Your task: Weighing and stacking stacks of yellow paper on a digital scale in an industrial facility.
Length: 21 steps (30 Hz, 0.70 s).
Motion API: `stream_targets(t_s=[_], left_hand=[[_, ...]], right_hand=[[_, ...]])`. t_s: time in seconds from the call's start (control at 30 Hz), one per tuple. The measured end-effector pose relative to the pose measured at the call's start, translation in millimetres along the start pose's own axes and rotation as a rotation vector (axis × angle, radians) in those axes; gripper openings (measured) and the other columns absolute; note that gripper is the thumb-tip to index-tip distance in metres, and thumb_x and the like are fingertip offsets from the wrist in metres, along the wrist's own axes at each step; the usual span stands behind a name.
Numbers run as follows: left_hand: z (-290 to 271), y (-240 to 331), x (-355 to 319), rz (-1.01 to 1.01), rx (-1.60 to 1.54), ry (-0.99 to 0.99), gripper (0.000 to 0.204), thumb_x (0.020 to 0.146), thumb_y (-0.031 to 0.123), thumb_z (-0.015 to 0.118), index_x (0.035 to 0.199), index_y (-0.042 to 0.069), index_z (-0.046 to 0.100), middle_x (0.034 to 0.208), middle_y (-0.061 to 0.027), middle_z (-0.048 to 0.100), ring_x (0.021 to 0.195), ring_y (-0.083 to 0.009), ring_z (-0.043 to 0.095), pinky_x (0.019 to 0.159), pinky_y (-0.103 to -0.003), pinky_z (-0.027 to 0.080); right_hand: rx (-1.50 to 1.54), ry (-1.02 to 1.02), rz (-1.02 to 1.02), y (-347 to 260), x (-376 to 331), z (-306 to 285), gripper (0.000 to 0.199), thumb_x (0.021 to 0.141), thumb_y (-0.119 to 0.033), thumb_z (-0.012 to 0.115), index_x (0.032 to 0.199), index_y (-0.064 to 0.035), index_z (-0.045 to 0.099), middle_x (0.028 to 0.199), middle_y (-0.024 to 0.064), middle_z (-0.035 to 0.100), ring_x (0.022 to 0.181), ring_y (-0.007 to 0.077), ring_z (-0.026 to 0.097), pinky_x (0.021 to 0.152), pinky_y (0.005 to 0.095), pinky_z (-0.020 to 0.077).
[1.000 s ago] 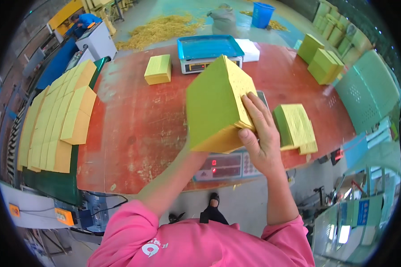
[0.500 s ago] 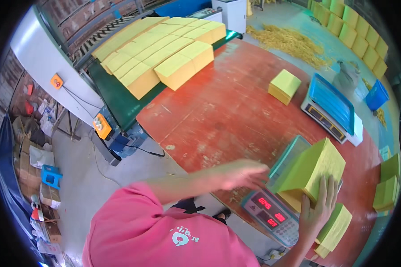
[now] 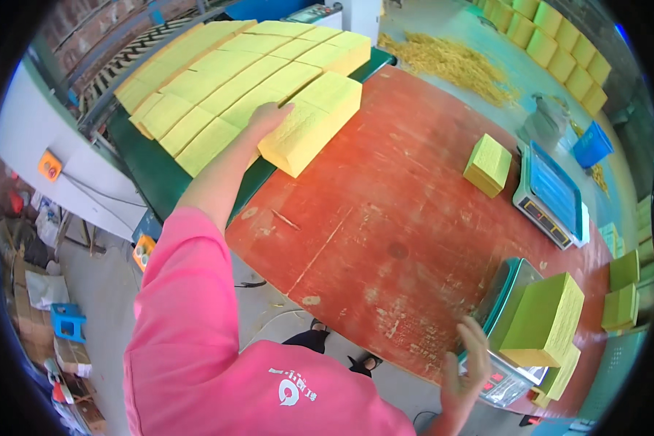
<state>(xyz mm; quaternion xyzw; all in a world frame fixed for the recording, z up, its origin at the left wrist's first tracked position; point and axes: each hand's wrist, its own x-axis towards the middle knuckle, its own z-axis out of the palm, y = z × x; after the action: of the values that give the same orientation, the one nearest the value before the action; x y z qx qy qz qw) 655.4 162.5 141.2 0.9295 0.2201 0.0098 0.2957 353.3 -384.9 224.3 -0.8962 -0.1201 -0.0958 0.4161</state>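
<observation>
Stretched out to the far left, my left hand (image 3: 270, 120) has its fingers bent over the back edge of the front yellow paper stack (image 3: 312, 120); the fingertips are partly hidden. More yellow stacks (image 3: 225, 73) lie in rows on the green belt (image 3: 142, 145) behind it. My right hand (image 3: 470, 363) is open and holds nothing, its fingers apart over the near side of a digital scale (image 3: 503, 389). On that scale, to the hand's right, stands a large yellow-green paper stack (image 3: 548, 320). Another stack (image 3: 562, 374) sits just beyond it.
The red table (image 3: 370, 211) spreads between my hands. A smaller yellow stack (image 3: 488, 166) stands beside a scale with a blue tray (image 3: 554, 182) at the right. A blue bucket (image 3: 593, 145) and a heap of yellow strips (image 3: 450, 65) are on the floor beyond.
My left hand has gone from near the scale to the stacks at the far left. My right hand has let go of the large stack, which stays on the scale. The view has shifted.
</observation>
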Motion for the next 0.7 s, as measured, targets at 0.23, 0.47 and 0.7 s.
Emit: stream_targets(t_s=[0.23, 0.47, 0.7], left_hand=[[41, -23, 11, 0.079, -0.227, -0.099, 0.062, 0.087, 0.053, 0.062, 0.117, -0.001, 0.065, 0.107, -0.0144, 0.071, 0.098, -0.0247, 0.068, 0.084, -0.037, 0.051], [112, 98, -175, 0.644, -0.070, -0.530, 0.047, 0.089, 0.047, 0.064, 0.112, 0.007, 0.067, 0.100, -0.0125, 0.070, 0.094, -0.0242, 0.067, 0.083, -0.038, 0.051], [166, 171, -300, 1.496, -0.076, -0.535, 0.043, 0.083, 0.031, 0.071, 0.116, 0.004, 0.065, 0.113, -0.0158, 0.067, 0.107, -0.0330, 0.062, 0.092, -0.044, 0.049]], right_hand=[[0.125, -0.212, 0.096, -2, -11, 57, 0.041, 0.076, 0.001, 0.067, 0.117, 0.0014, 0.064, 0.124, 0.0214, 0.063, 0.114, 0.0362, 0.062, 0.097, 0.0395, 0.0480], [-0.019, -0.159, -0.106, -15, 4, 54, 0.049, 0.077, -0.001, 0.070, 0.125, 0.0006, 0.059, 0.126, 0.0219, 0.060, 0.117, 0.0390, 0.059, 0.097, 0.0428, 0.0479], [-0.053, -0.317, 0.166, 61, -9, 47, 0.056, 0.083, -0.024, 0.070, 0.131, -0.0011, 0.054, 0.118, 0.0226, 0.064, 0.110, 0.0389, 0.061, 0.092, 0.0422, 0.0491]])
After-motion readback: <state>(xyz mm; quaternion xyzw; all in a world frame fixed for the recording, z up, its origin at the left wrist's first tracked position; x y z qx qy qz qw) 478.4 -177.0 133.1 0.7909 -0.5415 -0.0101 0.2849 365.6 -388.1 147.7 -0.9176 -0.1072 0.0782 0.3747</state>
